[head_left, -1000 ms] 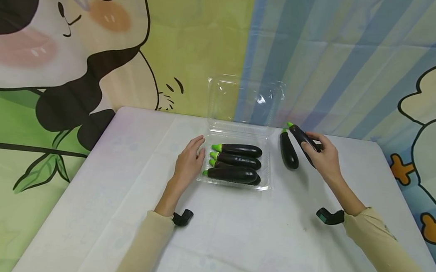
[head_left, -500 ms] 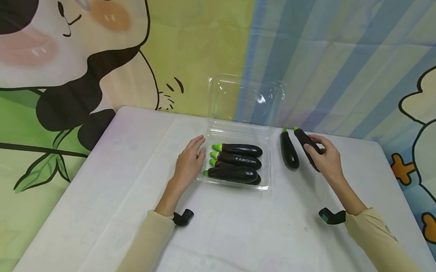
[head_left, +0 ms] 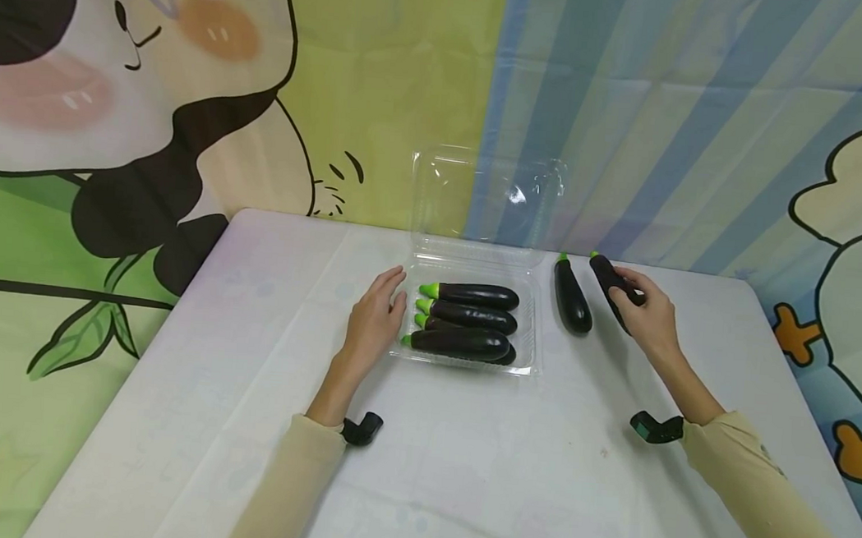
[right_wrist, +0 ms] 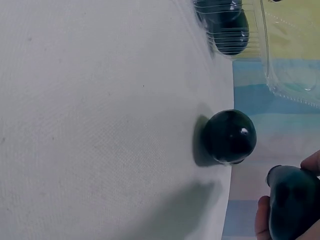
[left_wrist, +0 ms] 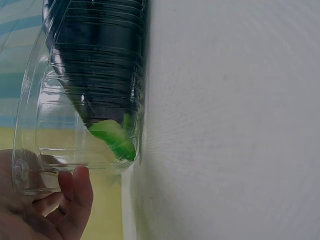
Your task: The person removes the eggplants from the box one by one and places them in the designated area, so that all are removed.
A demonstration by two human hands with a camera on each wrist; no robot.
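Note:
A clear plastic clamshell box (head_left: pixel 527 365) has several dark eggplants (head_left: pixel 474 295) with green stem ends lying in it. My left hand (head_left: pixel 374 321) rests at its left edge, fingers fairly straight; in the left wrist view, the fingertips (left_wrist: pixel 82 180) are right at the plastic wall. To the right of the box, one eggplant (head_left: pixel 572 298) lies on the table. Beyond it my right hand (head_left: pixel 646 311) holds another eggplant (head_left: pixel 607 278) between thumb and fingers, stem end away from me. A dark rounded bump shows beside it, partly hidden by the fingers.
The raised clear lid (head_left: pixel 487 198) stands behind the box, close to the printed cloth backdrop (head_left: pixel 390 94). A white cloth covers the table (head_left: pixel 463 468). A small black camera (head_left: pixel 657 428) sits on the right wrist, another camera (head_left: pixel 362 430) on the left.
My right hand has moved slightly right with the eggplant, away from the one lying on the table. My left hand and the box have stayed in place.

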